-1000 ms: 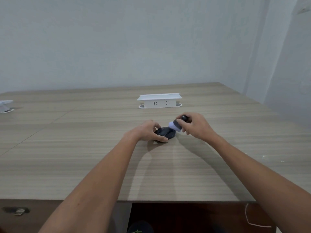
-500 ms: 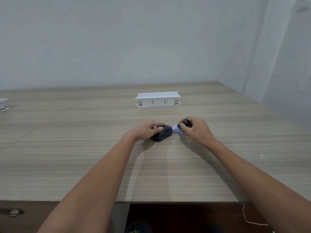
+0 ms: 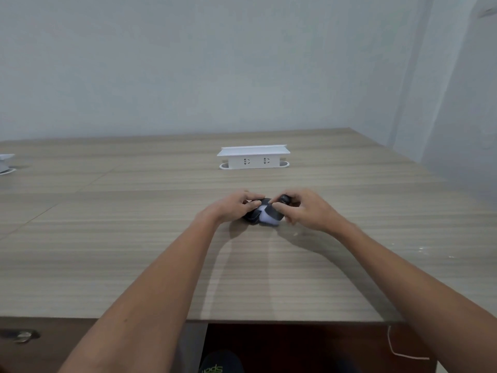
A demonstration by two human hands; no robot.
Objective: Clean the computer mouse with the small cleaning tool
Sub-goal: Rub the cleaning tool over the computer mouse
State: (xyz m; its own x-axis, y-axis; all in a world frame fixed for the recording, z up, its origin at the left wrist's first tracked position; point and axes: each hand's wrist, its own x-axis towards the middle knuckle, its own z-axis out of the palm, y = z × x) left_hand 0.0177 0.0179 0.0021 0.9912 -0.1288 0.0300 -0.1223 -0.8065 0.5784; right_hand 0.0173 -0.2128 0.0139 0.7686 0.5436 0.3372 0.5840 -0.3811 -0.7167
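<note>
A dark computer mouse (image 3: 251,218) lies on the wooden table (image 3: 161,251), mostly covered by my fingers. My left hand (image 3: 232,207) grips it from the left side and holds it down. My right hand (image 3: 306,211) grips the small cleaning tool (image 3: 270,216), which has a black handle and a pale brush head. The brush head rests against the near right side of the mouse. Both hands almost touch above the mouse.
A white socket box (image 3: 254,158) stands on the table behind my hands. Another white object (image 3: 6,162) sits at the far left edge. The table's front edge runs below my forearms, with a white cord (image 3: 403,351) hanging at the lower right.
My right hand has brought the tool's brush head from the right end of the mouse over to its near side. My left hand keeps holding the mouse.
</note>
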